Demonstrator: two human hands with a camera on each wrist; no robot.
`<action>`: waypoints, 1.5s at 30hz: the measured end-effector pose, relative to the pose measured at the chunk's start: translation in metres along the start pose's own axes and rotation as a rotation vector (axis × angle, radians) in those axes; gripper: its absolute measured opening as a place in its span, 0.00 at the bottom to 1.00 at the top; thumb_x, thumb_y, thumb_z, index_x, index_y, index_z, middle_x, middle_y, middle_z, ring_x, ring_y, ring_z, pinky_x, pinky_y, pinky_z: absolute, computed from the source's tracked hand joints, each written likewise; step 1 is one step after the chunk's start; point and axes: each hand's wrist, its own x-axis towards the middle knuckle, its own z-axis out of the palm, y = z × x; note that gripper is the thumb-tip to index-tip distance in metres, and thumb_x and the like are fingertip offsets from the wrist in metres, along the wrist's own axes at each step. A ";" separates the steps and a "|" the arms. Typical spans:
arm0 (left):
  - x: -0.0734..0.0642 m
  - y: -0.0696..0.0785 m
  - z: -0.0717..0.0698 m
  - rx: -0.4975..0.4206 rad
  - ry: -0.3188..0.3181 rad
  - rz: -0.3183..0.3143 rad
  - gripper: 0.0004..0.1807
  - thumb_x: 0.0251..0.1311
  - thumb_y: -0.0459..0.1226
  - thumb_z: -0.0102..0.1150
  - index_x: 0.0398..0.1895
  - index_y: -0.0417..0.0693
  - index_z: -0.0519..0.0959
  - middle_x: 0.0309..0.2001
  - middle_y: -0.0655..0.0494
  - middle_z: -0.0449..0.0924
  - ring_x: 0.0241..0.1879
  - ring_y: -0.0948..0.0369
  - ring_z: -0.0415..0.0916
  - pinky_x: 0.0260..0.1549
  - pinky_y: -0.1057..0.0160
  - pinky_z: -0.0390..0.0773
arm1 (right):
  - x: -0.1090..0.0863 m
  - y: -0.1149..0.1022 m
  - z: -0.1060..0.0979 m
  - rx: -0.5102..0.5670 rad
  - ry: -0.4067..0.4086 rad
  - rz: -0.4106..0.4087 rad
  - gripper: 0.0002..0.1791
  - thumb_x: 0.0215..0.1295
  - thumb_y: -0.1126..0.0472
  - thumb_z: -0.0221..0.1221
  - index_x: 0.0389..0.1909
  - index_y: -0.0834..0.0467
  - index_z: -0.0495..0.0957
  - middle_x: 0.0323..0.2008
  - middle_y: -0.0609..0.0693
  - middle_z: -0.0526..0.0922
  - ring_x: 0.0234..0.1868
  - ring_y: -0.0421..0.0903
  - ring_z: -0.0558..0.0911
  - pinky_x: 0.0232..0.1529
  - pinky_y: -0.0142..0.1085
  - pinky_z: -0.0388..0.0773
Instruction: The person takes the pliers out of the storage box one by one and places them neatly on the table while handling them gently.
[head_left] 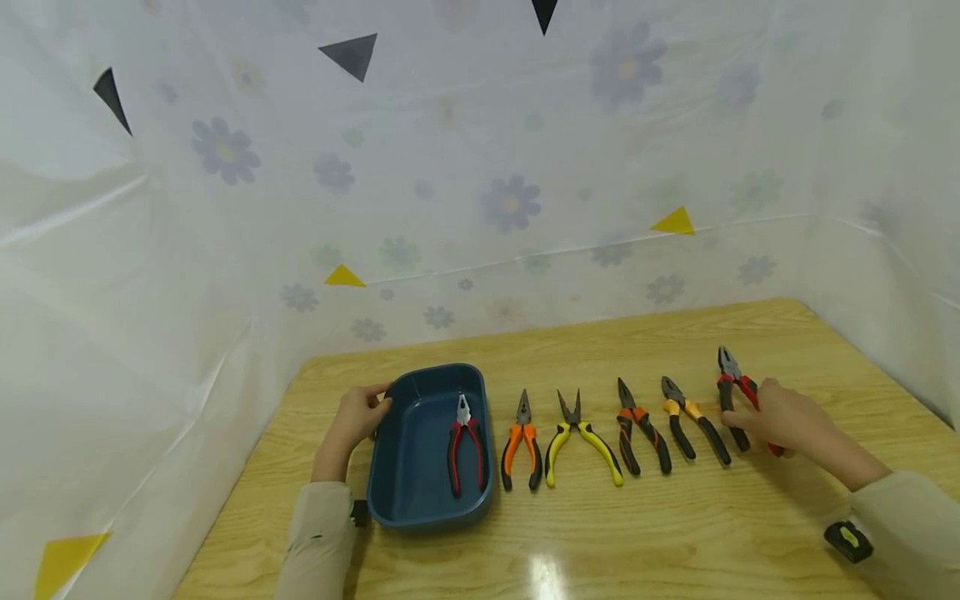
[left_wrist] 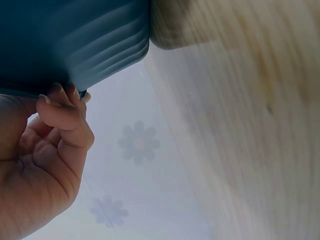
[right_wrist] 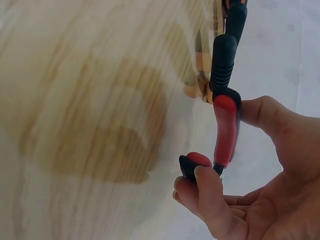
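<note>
My left hand pinches the left rim of a dark blue rectangular tray; the left wrist view shows thumb and fingertips at its rim. Inside the tray, towards its right side, lie red-and-black pliers, jaws pointing away from me. At the far right, my right hand holds another pair of red-and-black pliers by the handles. In the right wrist view, the thumb is against one red handle and the fingers curl at the other.
Between tray and right hand, a row of pliers lies on the wooden table: orange-handled, yellow-handled with spread handles, black-and-orange and black with yellow-orange. A flower-patterned sheet hangs behind and at both sides.
</note>
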 end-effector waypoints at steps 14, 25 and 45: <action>0.000 0.004 0.001 -0.001 -0.012 -0.016 0.23 0.67 0.31 0.52 0.65 0.35 0.69 0.14 0.51 0.68 0.13 0.43 0.72 0.18 0.47 0.78 | 0.005 0.010 0.009 0.003 -0.028 0.006 0.33 0.63 0.45 0.58 0.33 0.75 0.60 0.13 0.51 0.67 0.10 0.39 0.64 0.13 0.33 0.66; -0.001 0.004 0.000 0.002 -0.018 -0.016 0.23 0.68 0.30 0.51 0.66 0.35 0.68 0.15 0.51 0.68 0.13 0.43 0.72 0.18 0.47 0.78 | 0.008 0.011 0.014 -0.005 -0.037 0.002 0.38 0.64 0.46 0.59 0.38 0.82 0.60 0.13 0.52 0.68 0.09 0.39 0.65 0.12 0.32 0.65; -0.002 0.004 -0.001 -0.005 -0.023 -0.015 0.24 0.68 0.31 0.51 0.66 0.35 0.68 0.14 0.51 0.68 0.17 0.36 0.72 0.19 0.47 0.78 | 0.011 0.010 0.008 -0.027 -0.070 -0.006 0.42 0.62 0.46 0.59 0.42 0.86 0.58 0.17 0.56 0.70 0.10 0.46 0.74 0.12 0.36 0.72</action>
